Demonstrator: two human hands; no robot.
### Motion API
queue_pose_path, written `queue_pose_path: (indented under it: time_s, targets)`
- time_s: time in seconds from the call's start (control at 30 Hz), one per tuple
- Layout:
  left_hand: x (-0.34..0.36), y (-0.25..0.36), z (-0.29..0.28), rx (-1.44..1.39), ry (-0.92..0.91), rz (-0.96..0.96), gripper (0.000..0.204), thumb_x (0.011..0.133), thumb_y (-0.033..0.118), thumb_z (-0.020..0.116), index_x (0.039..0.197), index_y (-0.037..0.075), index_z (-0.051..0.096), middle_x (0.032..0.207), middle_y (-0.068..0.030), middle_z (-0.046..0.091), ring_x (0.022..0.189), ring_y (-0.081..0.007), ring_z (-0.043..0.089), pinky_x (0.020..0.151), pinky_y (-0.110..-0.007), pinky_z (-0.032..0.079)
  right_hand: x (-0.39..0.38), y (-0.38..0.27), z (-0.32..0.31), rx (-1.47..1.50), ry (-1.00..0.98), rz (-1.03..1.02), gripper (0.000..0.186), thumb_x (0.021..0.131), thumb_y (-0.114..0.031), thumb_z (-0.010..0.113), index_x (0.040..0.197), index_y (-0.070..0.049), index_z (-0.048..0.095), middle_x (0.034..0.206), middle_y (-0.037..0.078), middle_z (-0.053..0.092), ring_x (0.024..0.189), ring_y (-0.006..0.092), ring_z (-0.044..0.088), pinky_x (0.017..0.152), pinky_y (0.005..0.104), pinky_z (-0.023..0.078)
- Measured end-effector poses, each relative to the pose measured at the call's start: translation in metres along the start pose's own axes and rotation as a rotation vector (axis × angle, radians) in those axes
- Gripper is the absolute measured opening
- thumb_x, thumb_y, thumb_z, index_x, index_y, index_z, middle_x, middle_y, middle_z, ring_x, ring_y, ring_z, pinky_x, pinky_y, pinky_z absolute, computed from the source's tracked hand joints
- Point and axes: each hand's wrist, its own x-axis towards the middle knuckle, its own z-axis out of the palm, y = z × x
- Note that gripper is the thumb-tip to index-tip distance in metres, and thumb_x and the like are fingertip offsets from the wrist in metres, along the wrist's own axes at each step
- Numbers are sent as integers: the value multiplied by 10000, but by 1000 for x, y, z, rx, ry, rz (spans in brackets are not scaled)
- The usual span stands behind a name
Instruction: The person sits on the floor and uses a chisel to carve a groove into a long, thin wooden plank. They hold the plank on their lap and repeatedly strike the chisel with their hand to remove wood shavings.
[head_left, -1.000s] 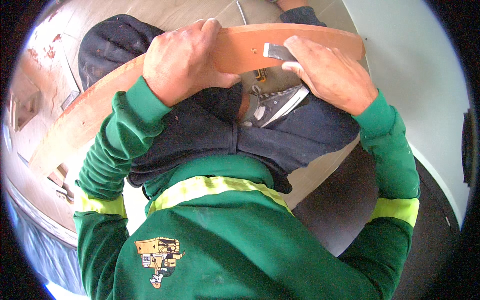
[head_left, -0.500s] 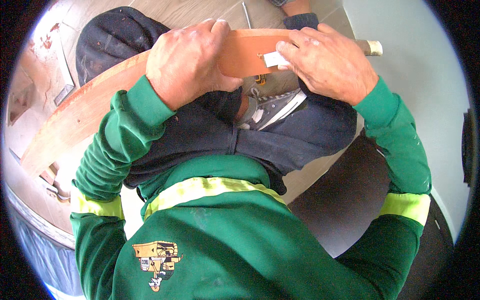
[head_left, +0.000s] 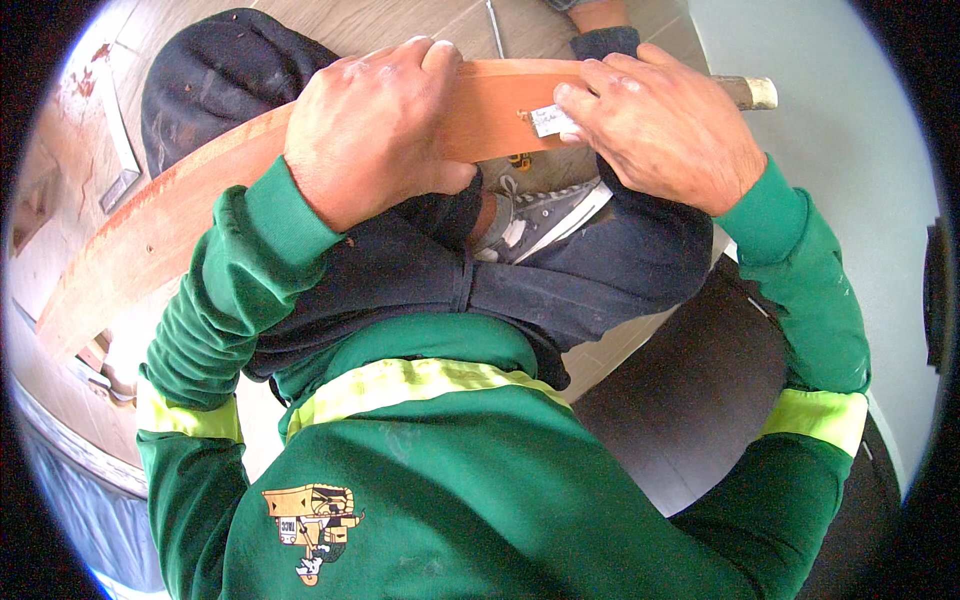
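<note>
Curved reddish wooden board point(head_left: 490, 110) is lying across the person's lap, above one grey lace-up sneaker point(head_left: 545, 220). Left hand point(head_left: 375, 130) is clamping the board, fingers over its far edge, thumb on the near side. Right hand point(head_left: 670, 130) is closing around a chisel point(head_left: 548, 121); blade is pointing left over the board face, tip sitting right by a small chipped spot, handle end poking out past the hand. Screwdriver point(head_left: 519, 161) is lying on the floor, partly hidden behind the board. Pale wall point(head_left: 830, 150) is standing off to the right.
</note>
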Motion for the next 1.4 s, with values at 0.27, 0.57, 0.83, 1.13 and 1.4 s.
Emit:
queue_pose_path:
  time_s: [0.27, 0.57, 0.83, 1.13, 1.4]
  targets:
    - [2, -2, 2, -14, -16, -14, 738, 650, 355, 952, 1246, 67, 627, 1059, -139, 715, 971, -379, 758, 821, -490, 628, 9, 5, 2, -34, -3, -80, 203, 981, -215, 708, 1121, -67, 713, 1081, 128, 756, 996, 318, 752, 907, 472, 566]
    - [3, 3, 3, 2, 0, -31, 721, 646, 341, 936, 1249, 69, 650, 1067, -129, 724, 986, -367, 759, 847, -481, 634, 6, -1, 4, 158, -68, 33, 249, 1013, -245, 701, 1154, -40, 692, 1123, 174, 761, 1069, 379, 744, 925, 515, 569]
    - [2, 2, 5, -18, 50, -9, 689, 651, 314, 921, 1233, 67, 647, 1062, -128, 720, 980, -371, 753, 859, -478, 628, -1, -16, 21, 432, 49, 162, 257, 1033, -252, 710, 1148, -22, 713, 1088, 207, 764, 1053, 425, 730, 937, 537, 570]
    - [1, 2, 4, -8, 60, -4, 688, 643, 315, 934, 1212, 65, 639, 1050, -128, 712, 980, -362, 753, 846, -474, 625, -5, -37, 39, 718, 202, 326, 252, 1058, -244, 696, 1109, 2, 722, 977, 247, 732, 952, 484, 708, 818, 543, 543]
    - [1, 5, 3, 5, 76, 7, 703, 667, 371, 932, 1239, 83, 642, 1045, -131, 722, 942, -373, 761, 819, -480, 629, -5, -74, 45, 960, 281, 601, 294, 1072, -280, 703, 1095, 13, 703, 910, 255, 708, 868, 494, 681, 758, 517, 522]
